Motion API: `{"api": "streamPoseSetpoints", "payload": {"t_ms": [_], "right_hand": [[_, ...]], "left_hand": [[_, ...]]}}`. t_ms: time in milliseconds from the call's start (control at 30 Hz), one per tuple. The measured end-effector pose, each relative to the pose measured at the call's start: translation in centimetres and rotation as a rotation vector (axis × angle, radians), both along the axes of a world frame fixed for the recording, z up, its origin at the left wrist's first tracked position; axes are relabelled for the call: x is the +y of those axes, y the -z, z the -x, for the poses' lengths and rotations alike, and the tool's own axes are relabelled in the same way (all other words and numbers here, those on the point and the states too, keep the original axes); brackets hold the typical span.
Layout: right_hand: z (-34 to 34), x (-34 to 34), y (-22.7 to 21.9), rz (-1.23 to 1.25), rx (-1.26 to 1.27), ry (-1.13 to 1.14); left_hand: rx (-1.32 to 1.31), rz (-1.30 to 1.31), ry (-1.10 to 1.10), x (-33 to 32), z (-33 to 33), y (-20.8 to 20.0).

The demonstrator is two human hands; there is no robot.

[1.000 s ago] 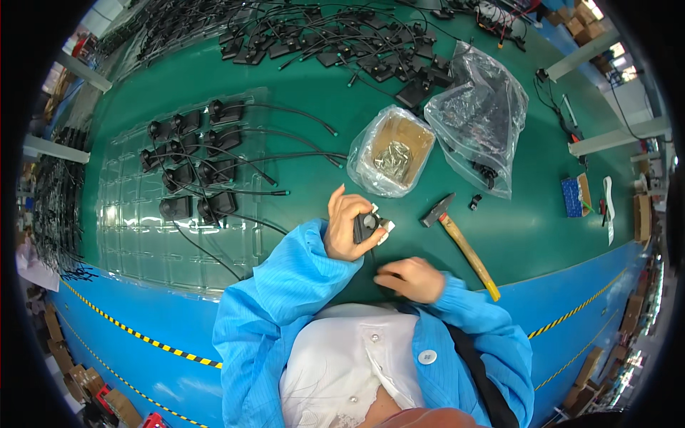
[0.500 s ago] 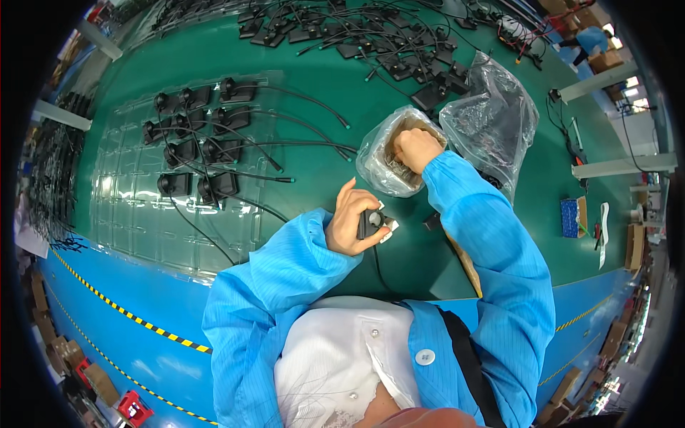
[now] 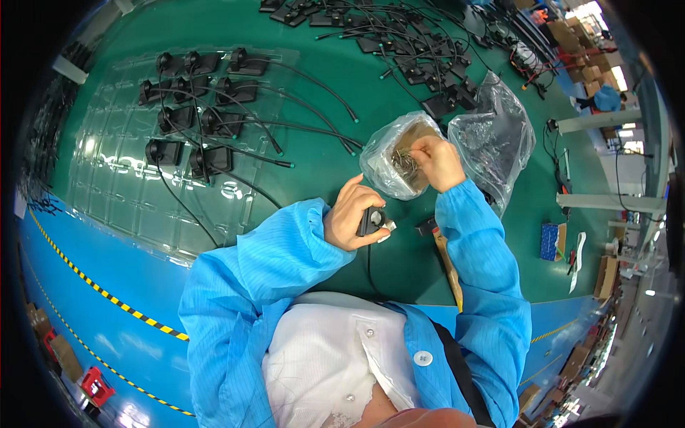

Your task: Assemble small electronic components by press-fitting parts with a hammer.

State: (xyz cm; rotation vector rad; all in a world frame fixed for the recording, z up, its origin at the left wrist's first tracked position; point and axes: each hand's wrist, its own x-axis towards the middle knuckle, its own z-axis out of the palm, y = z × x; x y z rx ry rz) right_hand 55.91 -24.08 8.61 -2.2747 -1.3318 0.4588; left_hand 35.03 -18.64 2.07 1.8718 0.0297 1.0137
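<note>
My left hand (image 3: 348,217) is curled round a small black device (image 3: 370,220) with a ring-shaped opening, held above the bench; a black cable (image 3: 369,265) hangs from it. Small white pieces cover some of that hand's fingertips. Over to the right, my right hand (image 3: 441,162) reaches into a plastic-lined box (image 3: 382,148), thumb and fingers pinched together. Inside lie thin, shiny metal pieces (image 3: 404,165), too small to name. What the pinched fingertips hold, if anything, cannot be made out.
A clear plastic tray (image 3: 107,189) at left carries several black devices (image 3: 239,91) with cables. More such devices (image 3: 421,68) are heaped at the back. A crumpled clear bag (image 3: 492,143) lies right of the box. Beside my right forearm is a wooden handle (image 3: 448,267).
My right hand has drawn back slightly to the right within the box, uncovering the metal pieces. My left hand keeps its hold on the device. The whole view has shifted a little.
</note>
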Motion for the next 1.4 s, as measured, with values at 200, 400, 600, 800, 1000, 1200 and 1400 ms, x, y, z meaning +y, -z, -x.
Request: {"api": "streamPoseSetpoints", "payload": {"t_ms": [200,400,600,800,1000,1200,1400], "right_hand": [[5.7,-2.2,-4.8,-0.221,0.241,-0.120],[10.3,-4.8,-4.4,-0.258,0.177,-0.314],[10.7,-5.4,-3.6,-0.338,0.236,-0.305],[11.0,-5.4,-3.6,-0.328,0.262,-0.278],[11.0,-5.3,-3.7,-0.309,0.163,-0.333],[11.0,-5.5,-3.4,-0.321,0.160,-0.342],[11.3,-5.1,-4.0,-0.312,0.117,-0.361]], "left_hand": [[0.040,-0.040,0.021,0.6,0.5,-0.6],[-0.002,-0.057,-0.036,0.4,0.2,-0.2],[0.006,-0.063,-0.028,0.3,0.2,-0.1],[-0.018,-0.056,-0.038,0.1,0.2,-0.2],[-0.021,-0.058,-0.027,0.2,0.3,-0.1],[-0.020,-0.068,-0.023,0.1,0.3,-0.1],[-0.021,-0.055,-0.022,0.2,0.3,-0.1]]}}
